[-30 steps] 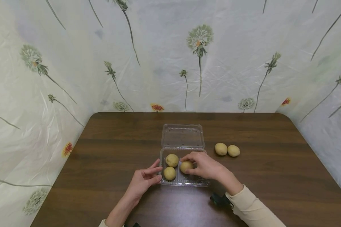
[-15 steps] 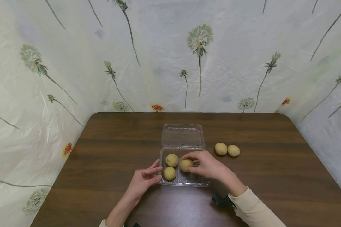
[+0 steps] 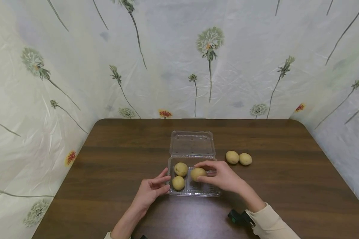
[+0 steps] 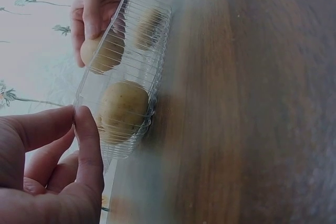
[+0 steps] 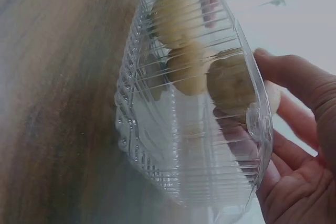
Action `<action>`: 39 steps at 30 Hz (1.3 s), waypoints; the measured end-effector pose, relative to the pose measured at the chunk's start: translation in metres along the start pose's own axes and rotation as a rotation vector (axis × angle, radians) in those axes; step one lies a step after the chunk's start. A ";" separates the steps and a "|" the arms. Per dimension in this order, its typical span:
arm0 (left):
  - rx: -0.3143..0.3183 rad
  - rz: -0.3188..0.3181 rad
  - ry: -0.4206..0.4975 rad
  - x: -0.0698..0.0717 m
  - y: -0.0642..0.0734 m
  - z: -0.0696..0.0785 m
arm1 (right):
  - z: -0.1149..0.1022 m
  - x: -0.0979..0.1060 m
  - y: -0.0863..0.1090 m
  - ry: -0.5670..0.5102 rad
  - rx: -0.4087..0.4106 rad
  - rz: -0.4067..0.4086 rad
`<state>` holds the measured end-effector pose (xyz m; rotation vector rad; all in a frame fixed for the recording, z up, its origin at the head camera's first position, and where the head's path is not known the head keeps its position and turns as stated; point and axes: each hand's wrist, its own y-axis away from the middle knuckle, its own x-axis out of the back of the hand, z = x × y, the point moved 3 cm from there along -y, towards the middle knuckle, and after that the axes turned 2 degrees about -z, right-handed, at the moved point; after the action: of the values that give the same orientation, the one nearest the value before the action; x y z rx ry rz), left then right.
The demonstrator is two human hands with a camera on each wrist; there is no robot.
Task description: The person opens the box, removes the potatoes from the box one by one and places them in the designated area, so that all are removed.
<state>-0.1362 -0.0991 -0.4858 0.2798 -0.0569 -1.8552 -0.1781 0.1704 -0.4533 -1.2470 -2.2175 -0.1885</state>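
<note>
A clear plastic clamshell container (image 3: 194,194) sits on the table with its lid (image 3: 192,143) folded back. Along its left side lie two potatoes, one behind (image 3: 180,169) and one in front (image 3: 178,183). My left hand (image 3: 148,193) pinches the container's left rim between thumb and finger, close up in the left wrist view. Fingers and thumb of my right hand (image 3: 224,176) grip a third potato (image 3: 198,174) over the container's right half. In the right wrist view this potato (image 5: 233,82) shows through the clear wall, level with the rim.
Two more potatoes (image 3: 232,157) (image 3: 245,159) lie side by side on the brown wooden table (image 3: 122,149), right of the container. A flower-print sheet (image 3: 167,59) hangs behind the table. A dark wrist device (image 3: 239,217) is strapped at my right cuff.
My right hand has drawn slightly up and to the right, with the potato in its fingers. My left hand, the container and the other potatoes stay in place.
</note>
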 end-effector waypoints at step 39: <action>-0.005 0.012 -0.024 -0.001 0.001 0.001 | 0.005 0.010 0.028 -0.348 -0.212 0.131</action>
<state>-0.1354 -0.0986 -0.4850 0.2532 -0.0699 -1.8463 -0.1613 0.1953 -0.4557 -1.6411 -2.4438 -0.1682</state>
